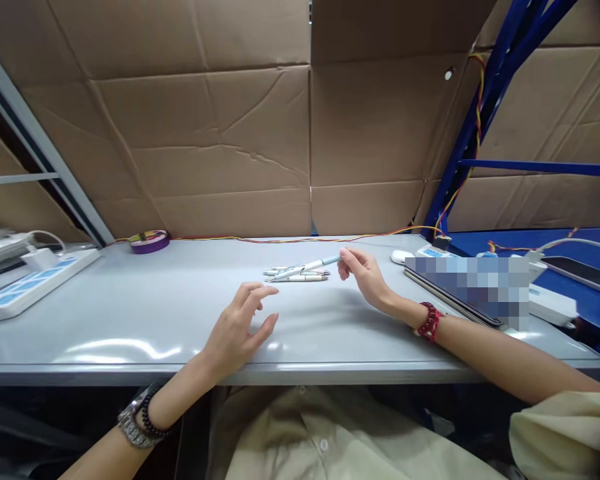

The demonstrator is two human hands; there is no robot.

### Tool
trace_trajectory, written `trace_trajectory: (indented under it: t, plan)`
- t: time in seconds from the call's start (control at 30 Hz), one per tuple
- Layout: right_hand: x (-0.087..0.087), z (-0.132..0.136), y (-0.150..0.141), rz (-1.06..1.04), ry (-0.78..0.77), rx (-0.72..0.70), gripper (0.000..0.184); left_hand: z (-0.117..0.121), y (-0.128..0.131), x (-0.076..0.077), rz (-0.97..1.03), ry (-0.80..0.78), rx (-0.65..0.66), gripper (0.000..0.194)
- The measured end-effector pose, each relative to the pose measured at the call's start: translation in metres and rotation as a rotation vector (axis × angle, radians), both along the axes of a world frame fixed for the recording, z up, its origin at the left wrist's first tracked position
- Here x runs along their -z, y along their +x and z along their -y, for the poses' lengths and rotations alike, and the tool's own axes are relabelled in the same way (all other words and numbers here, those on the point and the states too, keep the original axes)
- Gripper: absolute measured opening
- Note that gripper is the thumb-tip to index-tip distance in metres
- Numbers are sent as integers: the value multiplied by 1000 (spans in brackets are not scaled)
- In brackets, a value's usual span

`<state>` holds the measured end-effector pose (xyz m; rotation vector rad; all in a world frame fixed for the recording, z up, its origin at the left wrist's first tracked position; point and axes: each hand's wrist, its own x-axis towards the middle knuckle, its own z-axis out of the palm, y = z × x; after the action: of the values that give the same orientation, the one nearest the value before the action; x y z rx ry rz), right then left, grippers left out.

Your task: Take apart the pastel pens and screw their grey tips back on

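Between the thumb and fingers of my right hand [363, 275] is one end of a light blue and white pen [307, 267]. It slants down to the left, over several pens [300, 278] lying side by side on the grey-white table [145, 313]. Whether its lower tip touches them I cannot tell. My left hand [244, 327] is in front of the pens, thumb and fingers apart, with nothing in it.
A purple roll of tape [150, 243] lies at the back left, near a white power strip [35, 283]. Right of my right hand are a white mouse [399, 257] and a flat device [460, 303], partly blurred out. Thin wires [260, 238] run along the cardboard wall [220, 133].
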<state>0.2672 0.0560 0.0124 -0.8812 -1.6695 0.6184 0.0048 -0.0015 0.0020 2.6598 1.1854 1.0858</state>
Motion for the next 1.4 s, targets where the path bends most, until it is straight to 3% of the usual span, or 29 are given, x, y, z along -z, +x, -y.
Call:
trace_trajectory:
  t: [0.23, 0.33, 0.43, 0.6, 0.73, 0.87, 1.13, 1.27, 1.4]
  plan:
    - [17, -21, 2, 646, 272, 3, 20, -4, 4, -1, -129, -103, -75, 24]
    - [22, -22, 0, 721, 263, 40, 13, -6, 3, 2, -161, -101, -108, 26]
    - [24, -24, -2, 709, 226, 72, 27, -14, -3, 6, -228, -152, -180, 39]
    - [30, -32, -13, 715, 2, 91, 63, -60, -5, -1, -364, -211, -265, 59]
    - [35, -38, -20, 791, -62, 64, 67, -109, 23, -6, -440, -247, -186, 62]
    - [36, -43, -26, 892, -42, 19, 67, -137, 53, 2, -459, -304, -106, 58]
    - [34, -56, -41, 920, 79, -101, 56, -138, 44, 12, -451, -320, -151, 52]
    - [31, -41, -32, 842, 199, -12, 46, -130, 37, 15, -421, -262, -151, 51]
    - [26, -20, -14, 961, 300, 68, 27, -123, 36, 12, -343, -135, -126, 48]
